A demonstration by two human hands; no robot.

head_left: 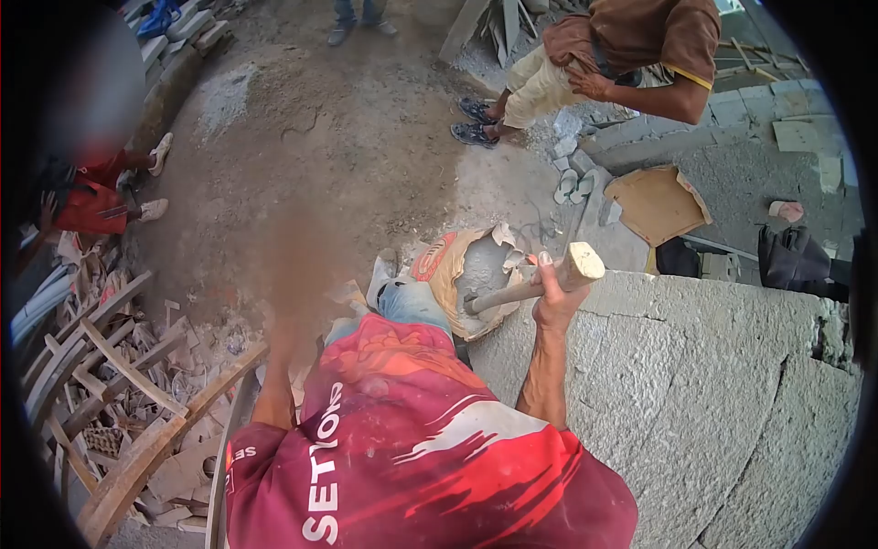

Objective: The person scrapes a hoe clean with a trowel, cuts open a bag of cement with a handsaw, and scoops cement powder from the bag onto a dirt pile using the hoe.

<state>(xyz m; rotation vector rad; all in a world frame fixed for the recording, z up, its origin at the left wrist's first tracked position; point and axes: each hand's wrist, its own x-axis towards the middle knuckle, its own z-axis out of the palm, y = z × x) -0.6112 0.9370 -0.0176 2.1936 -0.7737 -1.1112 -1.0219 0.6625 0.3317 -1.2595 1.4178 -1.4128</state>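
My right hand (556, 300) is wrapped around a pale, stick-like tool (512, 295) with a thick, blocky end on top. Its thin end slants down to the left over an opened paper sack (445, 265), which holds grey powder (485, 268). Whether that tip touches the powder is unclear. On the other side, my left hand (297, 261) is smeared into a brown blur in front of the dirt ground, so its fingers cannot be made out. The sack stands just beyond my jeans, beside a rough grey slab.
The concrete slab (677, 366) fills my right side. Curved wooden pieces (174, 412) and debris lie left. A person in a brown shirt (640, 46) stands at upper right; another in red shorts (91, 206) is at left. Slippers (574, 187) and cardboard (657, 201) lie beyond the slab.
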